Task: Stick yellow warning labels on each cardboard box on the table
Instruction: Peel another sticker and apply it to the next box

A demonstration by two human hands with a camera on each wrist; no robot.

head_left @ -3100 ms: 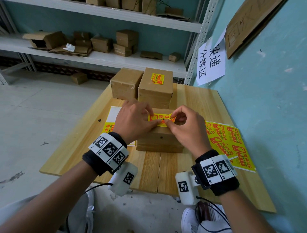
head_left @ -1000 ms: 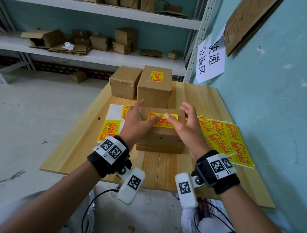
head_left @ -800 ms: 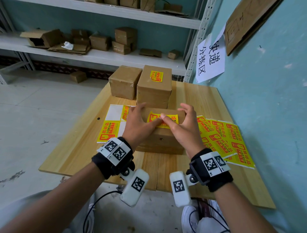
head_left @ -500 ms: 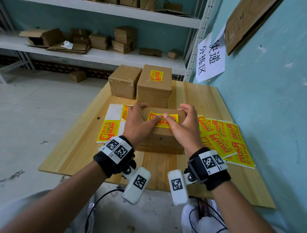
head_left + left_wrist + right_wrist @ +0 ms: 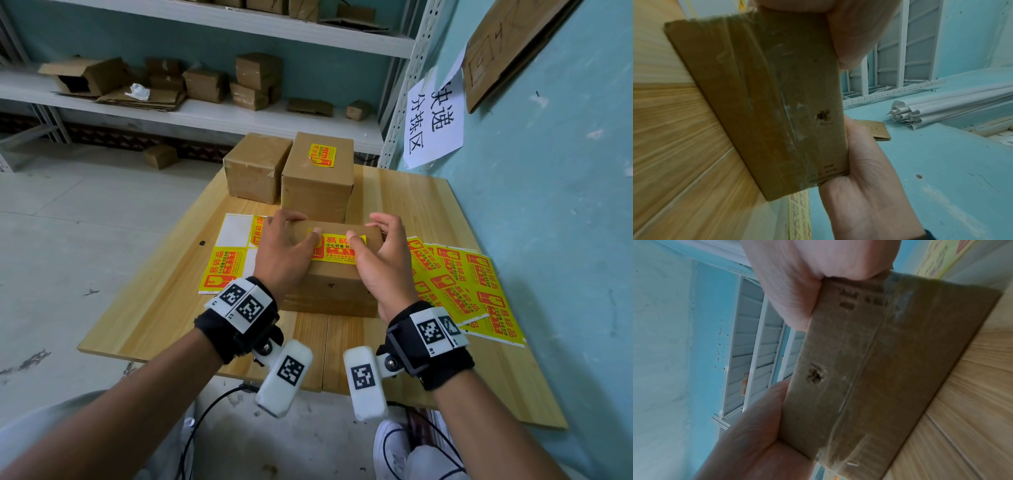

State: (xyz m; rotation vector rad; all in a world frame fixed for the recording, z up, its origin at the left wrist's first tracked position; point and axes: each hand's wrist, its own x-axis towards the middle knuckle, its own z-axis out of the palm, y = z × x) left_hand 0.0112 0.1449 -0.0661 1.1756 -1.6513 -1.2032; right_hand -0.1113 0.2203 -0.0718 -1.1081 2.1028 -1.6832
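A low cardboard box [image 5: 329,287] stands near the middle of the wooden table [image 5: 164,301], with a yellow warning label [image 5: 337,248] on its top. My left hand [image 5: 291,236] lies over the box's far left corner, its thumb pressing the label's left end. My right hand [image 5: 370,240] presses its thumb on the label's right end, fingers loosely raised over the far right corner. Both wrist views show the box's near side [image 5: 766,105] [image 5: 859,369] with a small hole. Behind stand a taller labelled box [image 5: 317,185] and a plain box [image 5: 257,168].
Sheets of yellow labels [image 5: 459,284] lie at the right by the teal wall [image 5: 548,205]. A partly used sheet [image 5: 227,270] lies left of the box. White shelves [image 5: 205,116] with more boxes stand behind the table.
Both hands came down from hovering over the box. The thumbs met at the label's middle and have slid apart toward its ends. The label now lies flat.
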